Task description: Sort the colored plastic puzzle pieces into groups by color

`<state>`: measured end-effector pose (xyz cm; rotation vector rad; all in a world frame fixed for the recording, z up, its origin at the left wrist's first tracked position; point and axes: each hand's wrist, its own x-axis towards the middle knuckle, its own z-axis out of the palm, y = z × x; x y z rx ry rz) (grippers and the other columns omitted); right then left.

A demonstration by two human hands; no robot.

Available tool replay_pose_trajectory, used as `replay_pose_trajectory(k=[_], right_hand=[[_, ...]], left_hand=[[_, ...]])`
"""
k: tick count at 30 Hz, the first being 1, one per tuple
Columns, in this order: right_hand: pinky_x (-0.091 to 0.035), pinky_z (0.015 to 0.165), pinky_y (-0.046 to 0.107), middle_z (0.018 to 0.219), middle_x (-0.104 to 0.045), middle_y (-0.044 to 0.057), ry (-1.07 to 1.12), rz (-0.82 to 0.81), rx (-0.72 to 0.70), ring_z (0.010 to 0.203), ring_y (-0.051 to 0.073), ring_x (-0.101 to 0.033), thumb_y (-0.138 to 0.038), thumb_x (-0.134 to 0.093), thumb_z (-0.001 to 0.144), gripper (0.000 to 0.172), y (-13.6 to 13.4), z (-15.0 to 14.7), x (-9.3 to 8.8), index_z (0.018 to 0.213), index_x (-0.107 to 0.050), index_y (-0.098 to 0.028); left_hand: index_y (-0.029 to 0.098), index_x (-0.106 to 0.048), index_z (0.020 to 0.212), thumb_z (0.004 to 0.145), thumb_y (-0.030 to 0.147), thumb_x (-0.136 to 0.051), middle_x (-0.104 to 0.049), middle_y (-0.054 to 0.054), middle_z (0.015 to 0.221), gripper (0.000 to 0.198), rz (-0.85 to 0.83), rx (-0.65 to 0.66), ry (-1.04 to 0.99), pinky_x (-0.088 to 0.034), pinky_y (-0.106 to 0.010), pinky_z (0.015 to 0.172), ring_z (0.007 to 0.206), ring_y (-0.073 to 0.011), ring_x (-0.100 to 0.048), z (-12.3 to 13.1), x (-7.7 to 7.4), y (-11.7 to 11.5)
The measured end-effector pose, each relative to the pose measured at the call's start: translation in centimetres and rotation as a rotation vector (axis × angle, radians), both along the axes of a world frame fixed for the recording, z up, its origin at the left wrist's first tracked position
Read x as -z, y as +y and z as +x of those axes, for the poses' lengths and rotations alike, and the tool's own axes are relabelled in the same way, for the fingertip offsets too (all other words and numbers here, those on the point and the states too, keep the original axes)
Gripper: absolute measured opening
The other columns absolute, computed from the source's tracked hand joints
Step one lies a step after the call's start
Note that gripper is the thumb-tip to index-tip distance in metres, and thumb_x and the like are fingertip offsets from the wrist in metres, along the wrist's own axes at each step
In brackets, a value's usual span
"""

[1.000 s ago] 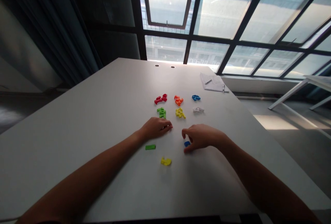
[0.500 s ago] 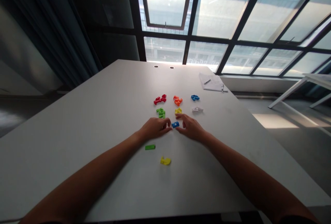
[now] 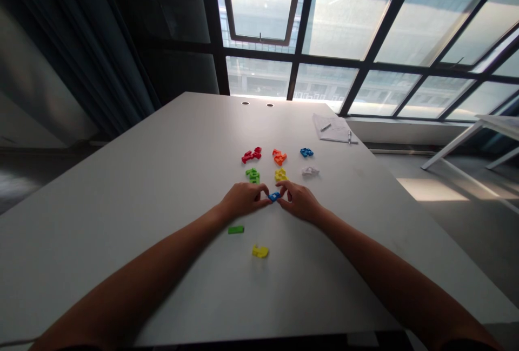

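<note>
A small blue plastic puzzle piece [image 3: 274, 196] sits between my two hands on the white table [image 3: 162, 189]. The fingertips of my left hand [image 3: 244, 200] and my right hand [image 3: 299, 202] press it from either side. Just beyond my hands lie a green interlocked cluster [image 3: 253, 176] and a yellow one [image 3: 280, 176]. Further back are a red cluster [image 3: 251, 155], an orange cluster [image 3: 279, 157], a blue cluster [image 3: 306, 152] and a white cluster [image 3: 310, 171]. Nearer me lie a flat green bar [image 3: 235, 229] and a yellow piece [image 3: 260, 251].
A sheet of paper [image 3: 331, 129] with a pen on it lies near the table's far right corner. Two small round holes [image 3: 257, 104] mark the far edge. Large windows stand beyond it, and a white table frame [image 3: 466, 140] stands on the floor to the right.
My hands have drawn together, and my right hand no longer covers the blue piece. That piece has moved forward and left, and now sits pinched between both hands.
</note>
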<state>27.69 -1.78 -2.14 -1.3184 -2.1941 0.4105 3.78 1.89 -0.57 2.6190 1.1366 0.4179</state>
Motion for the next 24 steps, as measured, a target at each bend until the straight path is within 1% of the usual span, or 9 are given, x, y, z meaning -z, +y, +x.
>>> replay_pose_trajectory(k=[4,6,8,11,15,17,20,22,24], right_hand=[[-0.042,0.065,0.024,0.088,-0.074,0.000,0.000,-0.041,-0.010,0.066,0.013,-0.062,-0.024,-0.069,0.087,0.042,-0.24,0.00,-0.25,0.127,-0.059,-0.022],[-0.043,0.066,0.024,0.088,-0.074,0.000,-0.004,-0.057,-0.009,0.066,0.013,-0.063,-0.023,-0.069,0.087,0.043,-0.30,-0.03,-0.34,0.128,-0.058,-0.022],[-0.042,0.066,0.024,0.090,-0.075,0.000,-0.017,-0.064,-0.002,0.066,0.013,-0.063,-0.023,-0.069,0.088,0.044,-0.32,-0.06,-0.39,0.130,-0.057,-0.021],[-0.042,0.066,0.025,0.092,-0.074,0.000,-0.037,-0.065,0.002,0.067,0.013,-0.062,-0.023,-0.069,0.088,0.046,-0.31,-0.10,-0.46,0.132,-0.055,-0.021],[-0.041,0.066,0.026,0.090,-0.072,0.001,-0.058,-0.055,0.031,0.070,0.015,-0.062,-0.028,-0.070,0.089,0.047,-0.28,-0.20,-0.67,0.132,-0.055,-0.020],[-0.042,0.067,0.026,0.088,-0.071,0.001,-0.077,-0.041,0.054,0.072,0.015,-0.062,-0.031,-0.072,0.088,0.042,-0.26,-0.29,-0.82,0.127,-0.060,-0.019],[-0.042,0.068,0.026,0.087,-0.069,0.003,-0.116,-0.016,0.069,0.074,0.016,-0.062,-0.032,-0.072,0.089,0.026,-0.24,-0.42,-1.00,0.111,-0.068,-0.018],[-0.041,0.068,0.026,0.086,-0.069,0.003,-0.142,0.000,0.064,0.073,0.015,-0.060,-0.032,-0.069,0.091,0.018,-0.25,-0.42,-1.04,0.103,-0.070,-0.018],[-0.040,0.067,0.026,0.087,-0.068,0.003,-0.152,0.008,0.046,0.072,0.015,-0.059,-0.032,-0.069,0.092,0.016,-0.30,-0.35,-0.99,0.100,-0.070,-0.018]], left_hand=[[0.027,-0.072,0.104,0.096,0.047,-0.058,-0.073,0.003,0.074,0.026,0.015,0.002,-0.003,-0.037,-0.025,0.060,0.064,-0.0141,-0.065,-0.02,-0.02,-0.05],[0.027,-0.072,0.104,0.097,0.045,-0.056,-0.073,0.003,0.075,0.025,0.019,0.009,0.001,-0.037,-0.025,0.060,0.064,-0.0141,-0.065,-0.02,0.00,-0.04],[0.027,-0.071,0.105,0.096,0.045,-0.057,-0.073,0.003,0.074,0.025,0.015,0.012,0.004,-0.037,-0.025,0.060,0.064,-0.0144,-0.065,-0.03,0.04,-0.02],[0.027,-0.069,0.112,0.094,0.047,-0.061,-0.072,0.003,0.074,0.028,0.005,-0.003,0.006,-0.039,-0.025,0.060,0.064,-0.0151,-0.066,0.00,0.06,0.02],[0.028,-0.067,0.120,0.093,0.049,-0.063,-0.072,0.004,0.074,0.034,0.000,-0.022,0.012,-0.039,-0.025,0.060,0.064,-0.0155,-0.065,0.06,-0.01,0.01],[0.029,-0.068,0.120,0.094,0.050,-0.062,-0.072,0.003,0.075,0.034,0.004,-0.020,0.016,-0.038,-0.025,0.060,0.065,-0.0155,-0.065,0.06,-0.05,0.02],[0.029,-0.070,0.118,0.095,0.049,-0.061,-0.073,0.002,0.076,0.033,0.009,-0.005,0.024,-0.038,-0.025,0.061,0.066,-0.0153,-0.065,0.04,-0.09,0.03],[0.029,-0.071,0.117,0.095,0.049,-0.061,-0.073,0.002,0.076,0.031,0.011,0.000,0.023,-0.037,-0.025,0.061,0.066,-0.0151,-0.065,0.03,-0.11,0.01],[0.030,-0.071,0.116,0.095,0.048,-0.061,-0.073,0.003,0.076,0.030,0.011,0.000,0.018,-0.037,-0.025,0.060,0.066,-0.0150,-0.065,0.04,-0.13,-0.02]])
